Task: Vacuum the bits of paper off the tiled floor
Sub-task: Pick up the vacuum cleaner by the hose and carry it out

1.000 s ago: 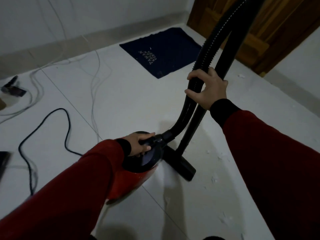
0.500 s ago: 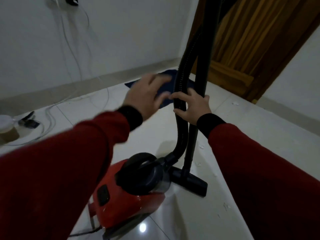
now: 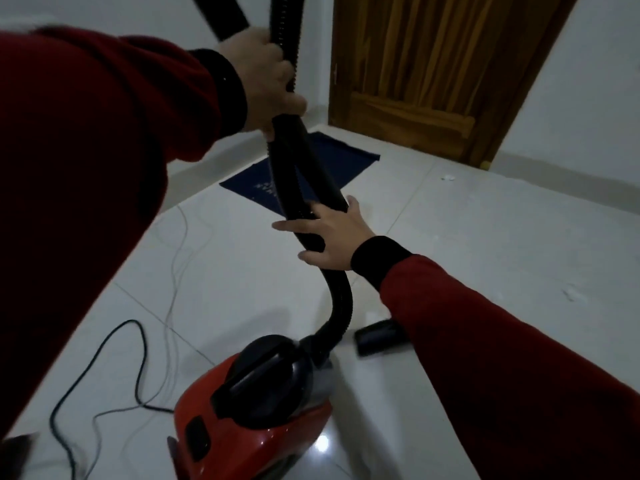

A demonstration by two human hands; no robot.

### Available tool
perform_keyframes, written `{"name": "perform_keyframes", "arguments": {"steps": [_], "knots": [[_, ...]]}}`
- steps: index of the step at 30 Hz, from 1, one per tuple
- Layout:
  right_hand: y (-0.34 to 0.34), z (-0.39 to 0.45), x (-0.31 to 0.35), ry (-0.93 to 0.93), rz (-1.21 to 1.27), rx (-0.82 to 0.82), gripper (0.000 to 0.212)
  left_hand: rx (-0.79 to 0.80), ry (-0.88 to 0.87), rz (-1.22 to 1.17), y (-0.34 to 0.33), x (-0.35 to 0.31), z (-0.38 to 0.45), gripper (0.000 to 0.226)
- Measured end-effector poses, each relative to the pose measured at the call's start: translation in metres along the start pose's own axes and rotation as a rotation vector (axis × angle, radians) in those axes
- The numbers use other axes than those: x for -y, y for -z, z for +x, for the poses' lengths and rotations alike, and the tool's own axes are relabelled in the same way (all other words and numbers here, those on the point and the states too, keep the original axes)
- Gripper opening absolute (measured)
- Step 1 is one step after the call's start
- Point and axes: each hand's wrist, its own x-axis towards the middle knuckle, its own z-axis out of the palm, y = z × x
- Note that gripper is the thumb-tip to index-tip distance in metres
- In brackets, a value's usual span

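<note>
A red canister vacuum with a black top sits on the white tiled floor at the bottom centre. Its black hose curves up from the body. High up, my left hand is closed around the black wand and hose. Lower down, my right hand lies against the hose and wand with its fingers spread. The black floor nozzle rests on the tiles, partly hidden behind my right sleeve. Small white bits of paper are scattered over the floor on the right, with another paper bit near the door.
A dark blue mat lies in front of a wooden door at the back. A black power cable loops over the tiles on the left, next to thin white wires. White walls enclose the corner.
My left hand left the vacuum's body, rose and closed on the wand high up. My right hand slid down the hose and its fingers spread. The view tilted up and back down.
</note>
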Motion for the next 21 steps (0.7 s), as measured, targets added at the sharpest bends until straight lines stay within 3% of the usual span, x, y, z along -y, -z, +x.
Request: {"name": "perform_keyframes", "arguments": {"steps": [3, 5, 7, 8, 10, 12, 16, 18, 21], "knots": [[0.013, -0.005, 0.007, -0.232, 0.175, 0.035, 0.044, 0.155, -0.172, -0.117, 0.009, 0.019, 0.005, 0.054], [0.024, -0.013, 0.018, -0.478, 0.489, -0.146, 0.027, 0.237, -0.204, -0.257, 0.017, 0.031, 0.005, 0.054], [0.046, -0.021, 0.03, -0.82, 1.021, -0.35, 0.021, 0.327, -0.19, -0.473, 0.026, 0.04, 0.001, 0.054], [0.062, -0.022, 0.038, -0.972, 1.412, -0.356, 0.024, 0.381, -0.184, -0.576, 0.033, 0.045, -0.002, 0.055], [0.09, -0.018, 0.047, -1.069, 2.163, -0.254, 0.038, 0.506, -0.197, -0.753, 0.046, 0.055, -0.011, 0.054], [0.109, -0.012, 0.055, -1.123, 2.503, -0.36, 0.05, 0.615, -0.228, -0.885, 0.06, 0.058, -0.024, 0.049], [0.098, -0.011, 0.068, -1.467, 2.433, -0.642, 0.067, 0.755, -0.21, -1.115, 0.064, 0.041, -0.056, 0.057], [0.075, -0.02, 0.075, -1.478, 2.307, -0.595, 0.087, 0.804, -0.201, -1.236, 0.055, 0.018, -0.075, 0.059], [0.037, -0.031, 0.092, -1.417, 2.136, -0.461, 0.085, 0.772, -0.205, -1.302, 0.032, -0.031, -0.11, 0.06]]}}
